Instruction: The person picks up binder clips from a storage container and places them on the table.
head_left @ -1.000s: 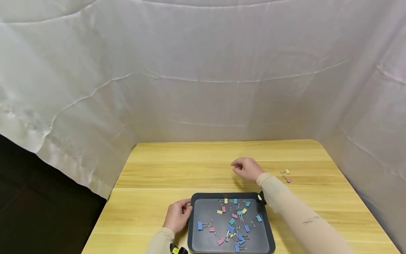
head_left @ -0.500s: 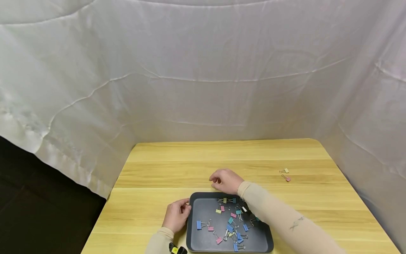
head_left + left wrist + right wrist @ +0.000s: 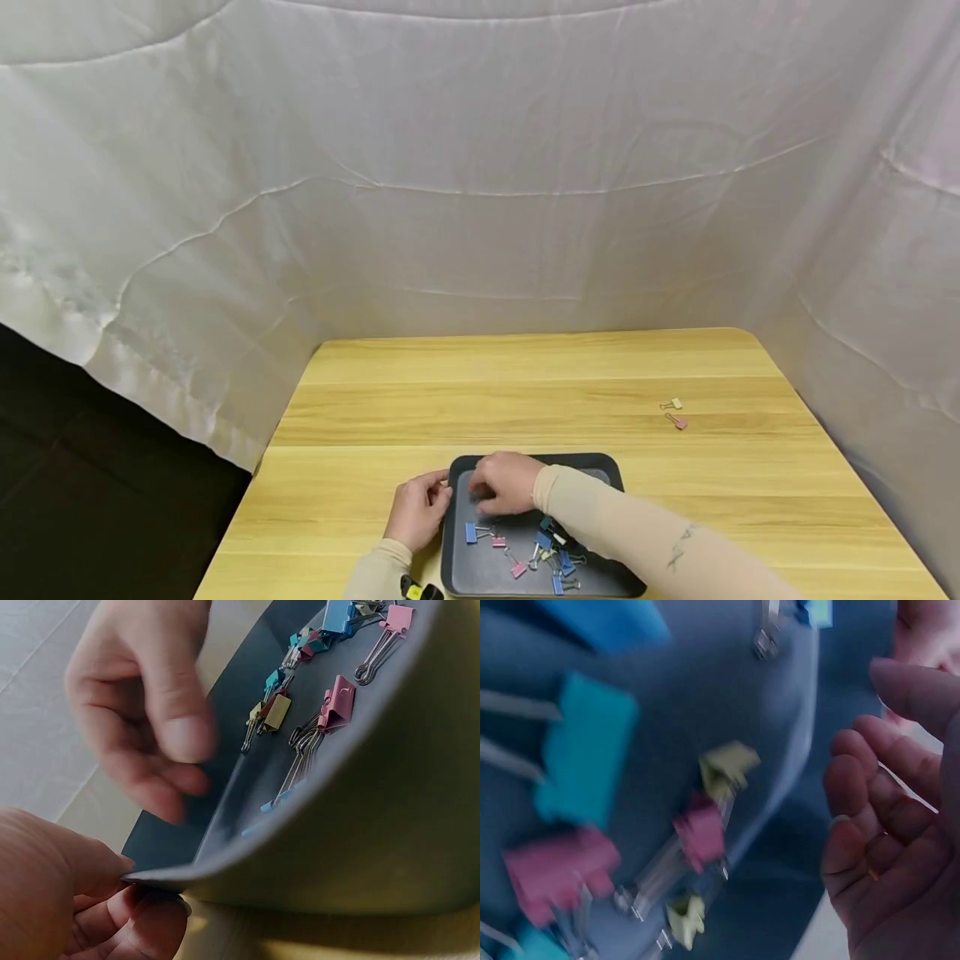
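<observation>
My left hand (image 3: 417, 510) pinches the left rim of a dark grey tray (image 3: 577, 458), thumb above and fingers below in the left wrist view. Over the tray's back left part hovers my right hand (image 3: 504, 483), fingers loosely bent and holding nothing. Beneath it in the head view lie a blue binder clip (image 3: 471, 533) and a pink binder clip (image 3: 518, 570). More clips show in the right wrist view, among them a teal binder clip (image 3: 589, 750) and a yellow binder clip (image 3: 727, 766). The right forearm hides much of the tray's right side.
On the wooden table (image 3: 420, 400), a pale yellow binder clip (image 3: 677, 403) and another pink binder clip (image 3: 680, 423) lie at the back right. A whitish curtain (image 3: 480, 183) surrounds the table's back and sides.
My right hand has swept left and toward me, from above the table behind the tray to over the tray's left part. The left hand has stayed at the rim.
</observation>
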